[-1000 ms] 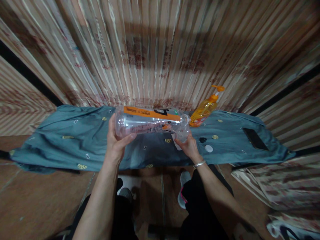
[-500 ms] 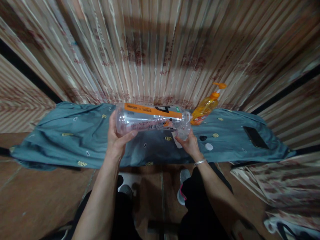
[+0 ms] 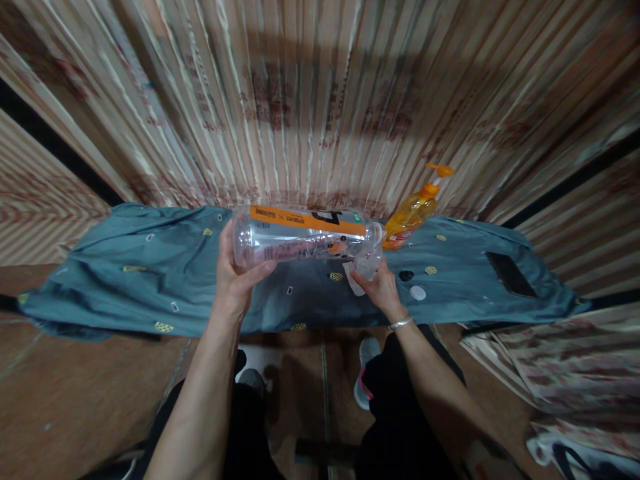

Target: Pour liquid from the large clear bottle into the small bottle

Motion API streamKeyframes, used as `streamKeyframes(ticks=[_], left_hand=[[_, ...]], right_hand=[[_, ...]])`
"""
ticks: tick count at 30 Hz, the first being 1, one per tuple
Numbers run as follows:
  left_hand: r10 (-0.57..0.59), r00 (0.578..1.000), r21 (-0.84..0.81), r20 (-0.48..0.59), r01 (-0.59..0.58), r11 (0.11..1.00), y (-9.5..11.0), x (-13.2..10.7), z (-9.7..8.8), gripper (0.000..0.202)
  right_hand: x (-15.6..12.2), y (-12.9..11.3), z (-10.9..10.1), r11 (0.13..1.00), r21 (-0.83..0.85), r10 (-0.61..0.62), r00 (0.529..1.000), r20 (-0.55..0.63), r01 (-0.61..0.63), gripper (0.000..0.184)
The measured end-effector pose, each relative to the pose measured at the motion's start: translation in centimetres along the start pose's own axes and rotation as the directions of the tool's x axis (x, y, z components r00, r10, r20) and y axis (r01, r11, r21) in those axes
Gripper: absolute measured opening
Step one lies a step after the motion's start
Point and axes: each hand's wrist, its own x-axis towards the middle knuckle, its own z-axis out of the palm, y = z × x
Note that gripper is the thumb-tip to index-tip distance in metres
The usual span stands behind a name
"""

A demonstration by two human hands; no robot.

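Note:
A large clear plastic bottle with an orange and silver label lies on its side in the air above the cloth. My left hand is wrapped round its base end, thumb on the near side. The bottle's neck points right, over a small clear cup. My right hand is closed round that cup, just below the bottle's mouth. Whether liquid is passing between them, I cannot tell. Behind the right hand, an orange pump bottle stands on the cloth.
A blue-green patterned cloth covers the narrow table. On it are a dark phone, a white round cap, a small black object and a pale card-like piece. A pleated curtain hangs behind.
Hardly anything differs: the bottle and the cup have shifted very slightly to the right. Both hands keep their hold.

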Motion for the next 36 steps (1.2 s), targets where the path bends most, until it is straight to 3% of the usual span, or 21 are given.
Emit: streamKeyframes(ticks=[6, 14, 26, 36], left_hand=[[-0.063, 0.998, -0.032, 0.007, 0.064, 0.997, 0.59, -0.02, 0.16, 0.107], [-0.054, 0.998, -0.04, 0.02, 0.054, 0.998, 0.59, 0.04, 0.35, 0.107], [-0.087, 0.996, -0.01, 0.007, 0.087, 0.996, 0.79, 0.06, 0.38, 0.107], [-0.087, 0.996, -0.012, 0.007, 0.088, 0.996, 0.58, 0.11, 0.37, 0.111]], right_hand=[[-0.08, 0.39, 0.25, 0.999, 0.037, -0.037, 0.999, -0.018, 0.037, 0.087], [-0.05, -0.15, -0.08, 1.0, 0.012, 0.004, 1.0, 0.006, -0.005, 0.094], [-0.08, -0.41, -0.02, 0.999, 0.034, 0.012, 1.0, 0.005, -0.013, 0.081], [-0.15, -0.53, -0.25, 0.999, 0.044, 0.028, 0.999, 0.024, -0.029, 0.087]])
